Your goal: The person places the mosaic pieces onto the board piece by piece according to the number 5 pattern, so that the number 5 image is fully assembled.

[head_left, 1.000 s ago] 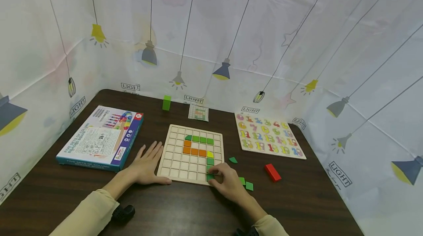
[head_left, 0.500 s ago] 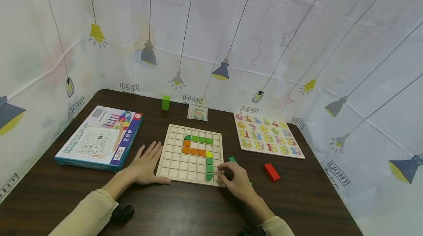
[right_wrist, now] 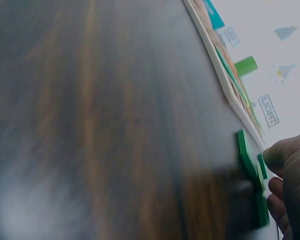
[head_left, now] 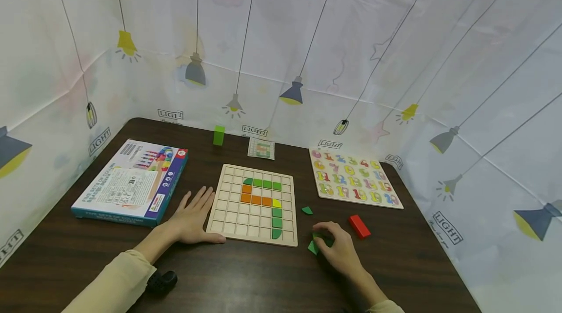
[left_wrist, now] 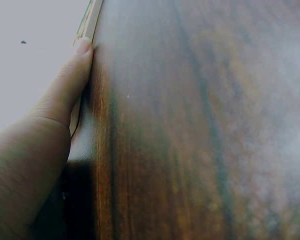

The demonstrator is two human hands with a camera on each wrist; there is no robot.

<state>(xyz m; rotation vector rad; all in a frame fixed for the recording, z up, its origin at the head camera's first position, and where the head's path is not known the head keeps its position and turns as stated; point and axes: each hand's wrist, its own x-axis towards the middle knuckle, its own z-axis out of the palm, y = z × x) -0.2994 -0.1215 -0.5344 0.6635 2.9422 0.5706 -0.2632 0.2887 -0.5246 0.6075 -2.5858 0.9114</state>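
Note:
My left hand (head_left: 190,220) lies flat beside a wooden grid board (head_left: 228,218), its thumb touching the front left corner. The left wrist view shows that thumb (left_wrist: 65,85) against the board's edge. On the board, green, orange and yellow tiles form a bent line, with a yellow tile (head_left: 276,203) at one bend and a rounded green tile (head_left: 276,233) at its near end. Right of the board, my right hand (head_left: 338,249) reaches over loose green tiles (head_left: 312,247), thumb and forefinger apart. In the right wrist view its thumb (right_wrist: 280,155) is close to green tiles (right_wrist: 246,155), partly hidden.
A loose green rounded tile (head_left: 307,210) and a red block (head_left: 360,226) lie to the right. Behind them is a number board (head_left: 355,176). A pattern card (head_left: 261,148) and a green block (head_left: 218,135) stand at the back, a boxed toy (head_left: 127,181) at the left.
My right hand has drawn away from the board's near right corner, moving right to the loose green tiles and uncovering the rounded tile on the grid. The left hand keeps its place.

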